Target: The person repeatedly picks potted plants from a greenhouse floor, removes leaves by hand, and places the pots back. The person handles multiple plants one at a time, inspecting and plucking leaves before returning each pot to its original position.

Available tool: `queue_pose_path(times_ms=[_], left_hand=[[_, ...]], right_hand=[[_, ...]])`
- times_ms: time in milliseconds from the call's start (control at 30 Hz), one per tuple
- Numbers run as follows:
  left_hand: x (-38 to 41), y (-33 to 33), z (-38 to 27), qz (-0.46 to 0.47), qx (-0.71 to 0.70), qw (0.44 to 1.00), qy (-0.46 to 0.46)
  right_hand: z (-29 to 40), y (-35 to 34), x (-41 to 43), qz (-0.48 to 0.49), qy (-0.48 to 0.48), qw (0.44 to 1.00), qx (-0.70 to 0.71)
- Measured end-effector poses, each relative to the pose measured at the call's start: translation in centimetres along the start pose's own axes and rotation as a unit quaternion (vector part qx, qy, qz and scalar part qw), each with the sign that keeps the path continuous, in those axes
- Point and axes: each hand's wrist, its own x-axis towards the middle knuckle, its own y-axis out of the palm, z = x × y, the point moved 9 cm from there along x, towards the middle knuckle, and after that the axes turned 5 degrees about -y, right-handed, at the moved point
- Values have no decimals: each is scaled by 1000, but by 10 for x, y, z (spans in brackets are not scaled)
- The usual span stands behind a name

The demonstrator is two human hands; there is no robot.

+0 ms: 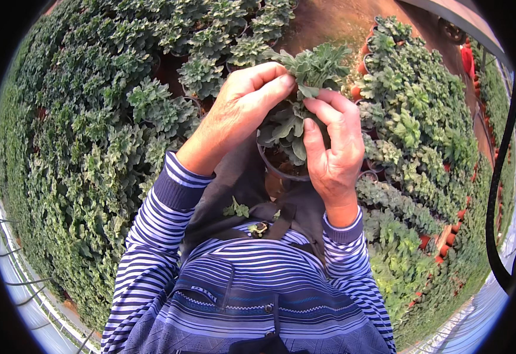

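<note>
A leafy green potted plant (320,66) stands in front of me, its lower leaves hanging over a round plastic pot (284,173) with soil inside. My left hand (253,104) pinches at a leaf on the left of its upper part, thumb and forefinger together. On the right, my right hand (335,137) touches the stem and leaf area with its fingertips, the thumb a little apart from the fingers. What exactly lies between the right fingertips cannot be told. A plucked leafy sprig (236,209) and a smaller plant scrap (258,228) lie on my lap.
Dense rows of potted leafy plants (85,146) fill the left side. More plants in reddish pots (417,101) line the right, beside a strip of bare soil (320,22) at the top. A dark cable (497,186) curves down the far right.
</note>
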Motion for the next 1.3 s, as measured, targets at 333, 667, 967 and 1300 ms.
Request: queue_pose_path(times_ms=[333,667,967,1300], left_hand=[[-5,-27,15,43,-104,985,-134],[-16,-24,2,0,-34,990,-136],[-21,-19,8,92,-86,983,-136],[-26,-14,9,47,-29,992,-113]], right_hand=[[18,23,0,-9,-42,998,-53],[20,17,-11,-35,-35,998,40],[13,3,-10,-80,25,992,95],[16,1,-12,-33,28,997,69]])
